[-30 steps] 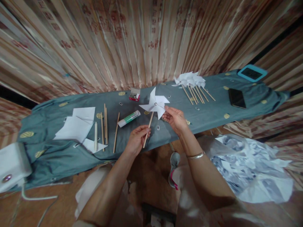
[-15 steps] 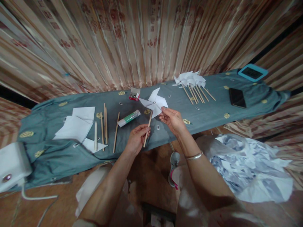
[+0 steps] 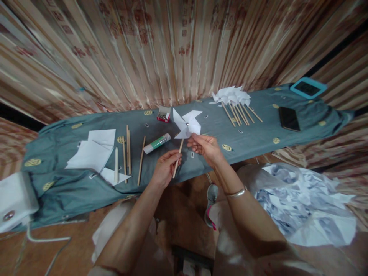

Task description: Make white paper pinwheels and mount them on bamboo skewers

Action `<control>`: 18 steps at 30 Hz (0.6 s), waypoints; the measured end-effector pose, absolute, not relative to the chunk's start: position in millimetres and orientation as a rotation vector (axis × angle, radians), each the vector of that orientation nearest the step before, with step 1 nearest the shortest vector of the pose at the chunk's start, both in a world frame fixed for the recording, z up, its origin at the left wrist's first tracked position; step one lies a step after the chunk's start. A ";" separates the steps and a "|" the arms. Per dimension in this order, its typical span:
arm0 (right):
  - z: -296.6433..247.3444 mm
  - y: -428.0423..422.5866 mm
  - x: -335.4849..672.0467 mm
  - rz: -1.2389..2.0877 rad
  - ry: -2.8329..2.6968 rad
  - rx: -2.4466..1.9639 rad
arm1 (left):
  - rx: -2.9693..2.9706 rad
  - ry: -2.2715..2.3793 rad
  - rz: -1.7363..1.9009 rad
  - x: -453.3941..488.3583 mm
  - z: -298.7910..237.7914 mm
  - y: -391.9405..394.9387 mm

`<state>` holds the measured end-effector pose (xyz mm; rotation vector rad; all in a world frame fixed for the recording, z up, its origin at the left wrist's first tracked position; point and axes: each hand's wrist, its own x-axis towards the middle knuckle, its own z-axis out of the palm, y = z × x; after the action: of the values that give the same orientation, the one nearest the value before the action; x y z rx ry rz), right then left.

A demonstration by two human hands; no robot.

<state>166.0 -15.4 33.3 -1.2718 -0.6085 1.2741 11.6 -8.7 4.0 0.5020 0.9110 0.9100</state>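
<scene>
A white paper pinwheel [image 3: 187, 123] with a shiny pin at its centre is held above the cloth-covered table. My left hand [image 3: 166, 166] is closed around its thin wooden stick [image 3: 178, 159], which slants down toward me. At the pinwheel's lower right blade, the thumb and fingers of my right hand [image 3: 208, 148] are pinched together at the paper's edge. Just left of the pinwheel are a small red box of metal pins [image 3: 163, 115] and a green-and-white glue tube [image 3: 156, 143].
Finished pinwheels [image 3: 232, 97] lie in a row at the back right, near a dark phone [image 3: 289, 118] and a blue-framed clock [image 3: 308, 88]. Loose sticks [image 3: 128, 151], a white candle-like rod [image 3: 116, 165] and paper sheets [image 3: 92, 153] lie left. A bag of paper pieces [image 3: 304, 203] stands lower right.
The pinwheel's blades have turned about the pin, so they point in different directions. My right hand has shifted slightly down and left; my left hand keeps its hold on the stick.
</scene>
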 end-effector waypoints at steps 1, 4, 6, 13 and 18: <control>33.5 -16.2 168.0 1.256 -0.623 -1.274 | 0.504 0.912 0.915 10.8 4.3 -8.2; 32.7 -16.7 178.8 1.154 -0.633 -1.239 | 0.508 0.911 0.920 9.0 5.1 -7.8; 31.2 -15.0 188.8 1.048 -0.604 -1.217 | 0.506 0.909 0.913 8.9 5.6 -8.6; 24.3 -5.6 208.8 0.814 -0.478 -1.224 | 0.513 0.901 0.839 11.8 6.5 -13.5; 22.7 -3.8 201.8 1.002 -0.499 -1.138 | 0.537 0.894 0.801 12.7 5.5 -15.7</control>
<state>201.8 -3.8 22.7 -1.1378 -0.4988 1.0015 12.7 -15.7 5.5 0.5368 0.8936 0.8006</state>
